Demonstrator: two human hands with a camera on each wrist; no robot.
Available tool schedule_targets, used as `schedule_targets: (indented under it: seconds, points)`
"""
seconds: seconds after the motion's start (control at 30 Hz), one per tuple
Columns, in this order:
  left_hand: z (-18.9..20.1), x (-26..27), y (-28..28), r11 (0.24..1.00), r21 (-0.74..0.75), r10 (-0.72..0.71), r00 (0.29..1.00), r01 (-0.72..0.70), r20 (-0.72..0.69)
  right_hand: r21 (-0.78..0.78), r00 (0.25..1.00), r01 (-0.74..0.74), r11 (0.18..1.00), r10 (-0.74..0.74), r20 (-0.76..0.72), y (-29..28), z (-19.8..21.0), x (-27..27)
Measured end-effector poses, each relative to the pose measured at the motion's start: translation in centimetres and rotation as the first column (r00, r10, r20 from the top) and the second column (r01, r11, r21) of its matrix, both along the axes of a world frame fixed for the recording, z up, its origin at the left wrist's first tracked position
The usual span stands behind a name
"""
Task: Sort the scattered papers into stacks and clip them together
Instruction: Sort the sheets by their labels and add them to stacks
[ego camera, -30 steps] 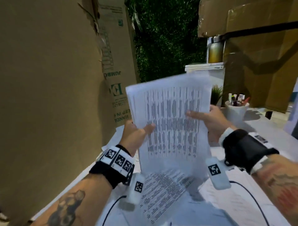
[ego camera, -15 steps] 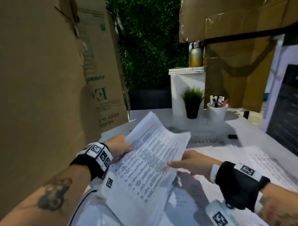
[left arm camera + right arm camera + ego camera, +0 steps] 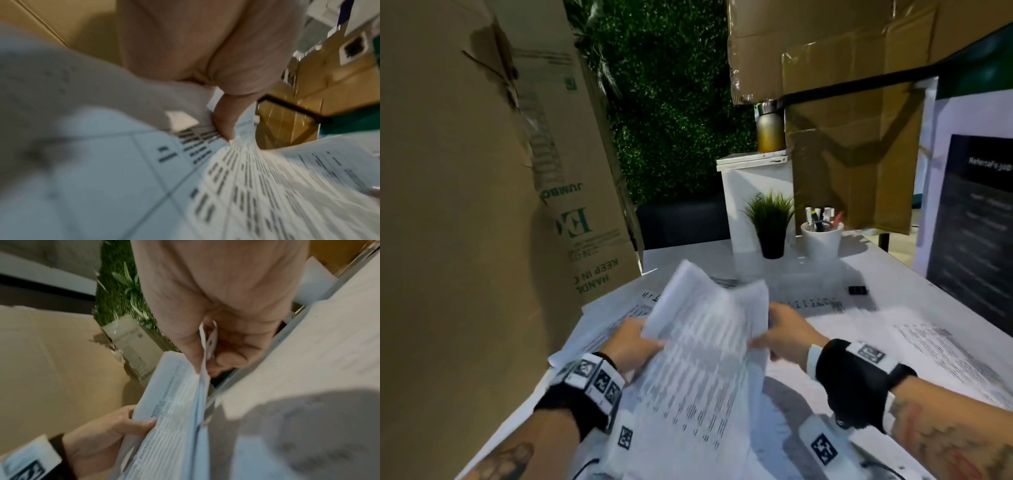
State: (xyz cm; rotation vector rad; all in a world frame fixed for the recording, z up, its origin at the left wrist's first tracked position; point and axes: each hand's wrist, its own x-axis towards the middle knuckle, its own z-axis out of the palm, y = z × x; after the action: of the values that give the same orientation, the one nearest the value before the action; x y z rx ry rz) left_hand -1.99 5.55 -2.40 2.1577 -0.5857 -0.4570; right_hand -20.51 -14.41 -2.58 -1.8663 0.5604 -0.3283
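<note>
A stack of printed papers (image 3: 702,363) is held low over the white table (image 3: 825,274), blurred by motion. My left hand (image 3: 635,342) pinches its left edge, thumb on top (image 3: 223,120). My right hand (image 3: 782,334) pinches the right edge, thumb and fingers on either side of the sheets (image 3: 205,352). The stack (image 3: 170,418) runs between both hands in the right wrist view, with the left hand (image 3: 115,425) at its far edge. More printed sheets (image 3: 914,342) lie scattered on the table to the right and left. A black binder clip (image 3: 858,290) sits farther back on the right.
A tall cardboard box (image 3: 465,222) stands close on the left. A small potted plant (image 3: 772,222) and a white cup of pens (image 3: 821,236) stand at the table's back. More cardboard (image 3: 859,102) and a dark sign (image 3: 976,233) are on the right.
The stack was upright in front of me one second ago; both hands have brought it down flat toward the table, and its top sheets now bow upward.
</note>
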Motion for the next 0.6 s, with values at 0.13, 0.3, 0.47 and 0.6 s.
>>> schedule_targets:
  seconds: [0.13,0.3,0.47,0.6]
  points:
    - [5.4,-1.5,0.9,0.831,-0.533,0.158,0.986,-0.160,-0.051,0.349,0.906,0.057,0.935,-0.195,0.376,-1.1,3.6,0.7]
    - [8.8,-3.0,0.3,0.597,-0.802,0.141,0.988,-0.032,0.066,0.242,0.906,-0.059,0.968,-0.050,0.421,0.3,6.9,1.2]
    - [7.4,-3.9,-0.5,0.683,-0.716,0.039,0.986,-0.144,-0.161,0.260,0.897,-0.003,0.966,-0.112,0.429,0.2,6.5,0.5]
    - [5.5,-4.1,-1.9,0.857,-0.506,0.037,0.992,-0.094,-0.122,0.246,0.962,-0.009,0.969,-0.059,0.266,-1.3,4.9,-1.9]
